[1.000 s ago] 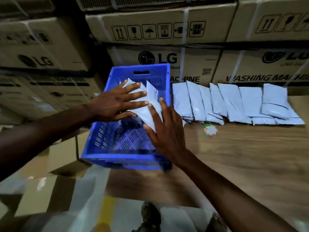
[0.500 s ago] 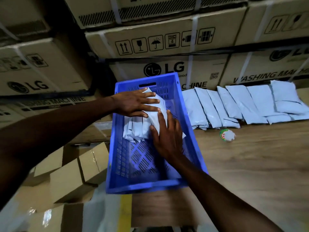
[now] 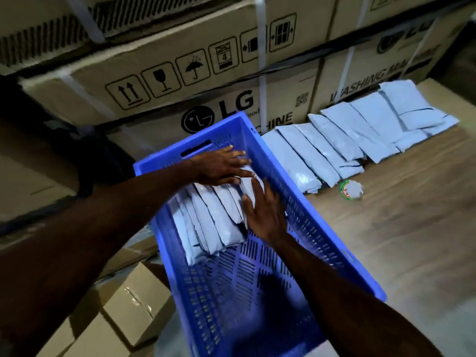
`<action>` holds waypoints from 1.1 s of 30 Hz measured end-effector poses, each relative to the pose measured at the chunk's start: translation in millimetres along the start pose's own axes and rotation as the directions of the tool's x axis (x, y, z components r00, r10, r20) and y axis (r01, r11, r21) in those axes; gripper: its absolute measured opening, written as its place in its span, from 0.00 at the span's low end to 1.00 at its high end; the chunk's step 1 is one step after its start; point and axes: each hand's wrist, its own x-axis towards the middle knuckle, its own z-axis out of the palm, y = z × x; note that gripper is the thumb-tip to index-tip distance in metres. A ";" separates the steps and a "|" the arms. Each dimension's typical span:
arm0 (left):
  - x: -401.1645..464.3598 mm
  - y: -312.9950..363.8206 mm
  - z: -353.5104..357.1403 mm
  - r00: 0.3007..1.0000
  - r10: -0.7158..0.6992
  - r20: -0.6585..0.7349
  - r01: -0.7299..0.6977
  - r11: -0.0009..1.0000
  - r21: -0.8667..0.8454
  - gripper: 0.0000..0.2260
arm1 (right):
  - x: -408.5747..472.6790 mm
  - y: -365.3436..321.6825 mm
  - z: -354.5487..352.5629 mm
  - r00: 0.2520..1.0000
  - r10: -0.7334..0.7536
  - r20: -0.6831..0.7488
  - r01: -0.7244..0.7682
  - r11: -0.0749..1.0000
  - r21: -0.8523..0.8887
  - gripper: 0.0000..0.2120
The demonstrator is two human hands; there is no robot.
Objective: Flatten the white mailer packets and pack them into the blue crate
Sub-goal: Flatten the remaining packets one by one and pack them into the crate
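Partly, hands (image 3: 266,215) hide packets (image 3: 213,220) inside the crate (image 3: 322,243).

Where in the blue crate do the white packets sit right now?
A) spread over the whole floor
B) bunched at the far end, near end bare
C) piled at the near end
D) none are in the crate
B: the packets lie at the far end of the crate under both flat hands, left hand and right hand; the near floor is bare mesh.

- Left hand (image 3: 219,167) and right hand (image 3: 266,212) press flat on white mailer packets (image 3: 213,217) inside a blue crate (image 3: 322,243).
- More packets (image 3: 360,135) line the table (image 3: 412,228).
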 end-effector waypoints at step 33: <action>-35.3 18.8 78.4 0.949 -0.311 -0.047 0.291 0.926 -0.241 0.31 | 55.4 15.9 25.2 0.886 -0.209 0.413 0.118 0.965 0.235 0.36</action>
